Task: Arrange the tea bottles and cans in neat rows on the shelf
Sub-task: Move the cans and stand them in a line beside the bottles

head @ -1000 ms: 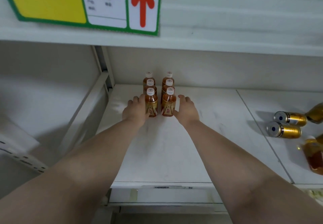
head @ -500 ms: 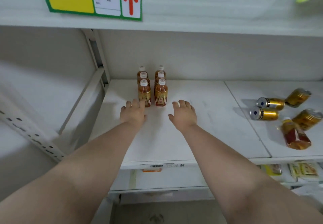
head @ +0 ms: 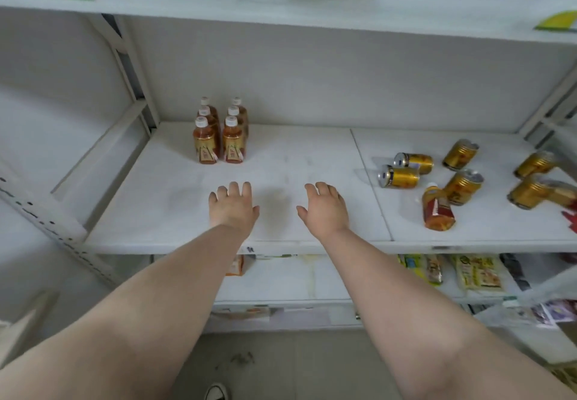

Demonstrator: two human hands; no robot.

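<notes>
Amber tea bottles [head: 218,140] stand in two tidy rows at eleven o'clock on the shelf [head: 296,162]. The left hand [head: 232,207] and right hand [head: 324,209] hover empty, fingers relaxed. That block looks done; the next move likely calls for reaching to three o'clock, where cans [head: 399,176] and one fallen bottle [head: 437,209] lie scattered, needing standing up.

Stretched across the middle of the frame as a white shelf [head: 281,162], divided by a seam [head: 370,187] right of centre. Carried six upright tea bottles [head: 218,140] at centre left, packed close in two rows of three running up-frame. Bore several gold cans [head: 401,177] scattered at odd angles over the right panel, two on their sides, touching, just right of the seam. Held one lying bottle [head: 437,209] among them, cap pointing up-frame.
</notes>
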